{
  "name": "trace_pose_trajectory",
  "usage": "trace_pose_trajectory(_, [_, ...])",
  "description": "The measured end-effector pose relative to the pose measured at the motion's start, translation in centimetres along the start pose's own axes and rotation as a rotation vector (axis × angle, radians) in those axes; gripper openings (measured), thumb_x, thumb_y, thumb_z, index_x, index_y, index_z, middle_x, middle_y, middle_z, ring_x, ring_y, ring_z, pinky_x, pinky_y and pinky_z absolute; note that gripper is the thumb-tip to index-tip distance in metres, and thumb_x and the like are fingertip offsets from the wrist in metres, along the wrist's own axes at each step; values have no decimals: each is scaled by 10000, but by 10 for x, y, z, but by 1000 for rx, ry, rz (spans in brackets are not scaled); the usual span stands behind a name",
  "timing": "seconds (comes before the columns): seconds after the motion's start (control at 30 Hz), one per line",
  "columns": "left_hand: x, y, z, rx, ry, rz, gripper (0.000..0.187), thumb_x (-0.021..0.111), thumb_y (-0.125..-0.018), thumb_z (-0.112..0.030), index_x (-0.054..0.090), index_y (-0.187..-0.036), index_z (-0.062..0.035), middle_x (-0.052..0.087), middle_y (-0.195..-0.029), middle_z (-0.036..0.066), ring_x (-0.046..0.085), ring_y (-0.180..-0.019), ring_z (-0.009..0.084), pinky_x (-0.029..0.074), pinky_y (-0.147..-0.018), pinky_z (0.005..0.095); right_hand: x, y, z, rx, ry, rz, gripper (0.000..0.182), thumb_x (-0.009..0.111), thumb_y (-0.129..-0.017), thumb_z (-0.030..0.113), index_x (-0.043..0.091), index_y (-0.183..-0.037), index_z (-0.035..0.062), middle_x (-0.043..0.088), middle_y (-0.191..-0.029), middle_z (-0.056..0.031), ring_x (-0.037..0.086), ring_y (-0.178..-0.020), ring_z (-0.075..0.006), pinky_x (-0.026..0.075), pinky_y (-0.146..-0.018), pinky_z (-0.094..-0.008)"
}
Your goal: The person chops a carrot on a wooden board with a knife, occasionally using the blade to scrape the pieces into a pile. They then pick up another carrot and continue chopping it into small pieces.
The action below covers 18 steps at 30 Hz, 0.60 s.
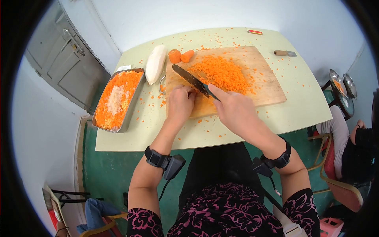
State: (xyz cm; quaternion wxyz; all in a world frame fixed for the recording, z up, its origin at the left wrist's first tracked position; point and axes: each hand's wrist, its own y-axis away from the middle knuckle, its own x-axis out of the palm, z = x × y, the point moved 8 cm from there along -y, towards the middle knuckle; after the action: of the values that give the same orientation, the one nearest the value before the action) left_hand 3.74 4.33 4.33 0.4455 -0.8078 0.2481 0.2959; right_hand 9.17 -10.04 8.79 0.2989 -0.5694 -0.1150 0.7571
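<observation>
My right hand (237, 110) is wrapped round the handle of a knife (190, 80), whose dark, carrot-flecked blade points up and left across the wooden cutting board (262, 75). Beside the blade, my left hand (181, 103) rests on the board's left part with its fingers curled in. Whatever lies under those fingers is hidden. A heap of chopped carrot (223, 73) spreads over the board just beyond the knife. Two carrot pieces (181, 56) sit at the board's upper left corner, next to a long peeled white radish (156, 63).
A metal tray (130, 114) of chopped carrot with a pale heap stands at the table's left. A wooden-handled scraper (285, 53) and a red packet (255, 32) lie to the right and back. Carrot bits dot the table (304, 100). Other people sit at both sides.
</observation>
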Motion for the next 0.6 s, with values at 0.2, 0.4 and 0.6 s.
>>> trace_pose_trajectory(0.2, [-3, 1, 1, -61, 15, 17, 95, 656, -747, -29, 693, -816, 23, 646, -750, 177, 624, -659, 298, 494, -631, 362, 4, 1, 1, 74, 28, 60, 362, 572, -842, 98, 561, -1201, 57, 618, -727, -157, 613, -683, -313, 477, -597, -414])
trace_pose_trajectory(0.4, [-5, 5, 9, -165, 51, 37, 109, 638, -776, -27, 690, -862, 16, 676, -764, 171, 662, -674, 253, 512, -647, 325, -11, -1, 10, 30, -24, -61, 358, 521, -857, 118, 563, -1192, -2, 595, -631, -174, 603, -572, -310, 468, -526, -421])
trace_pose_trajectory(0.6, [-1, 7, 17, -300, 258, 95, 107, 576, -781, 38, 646, -861, 22, 671, -841, 183, 650, -757, 297, 502, -694, 356, -2, 0, 5, -3, 6, -65, 356, 521, -857, 119, 566, -1189, 0, 589, -625, -168, 595, -550, -307, 469, -522, -417])
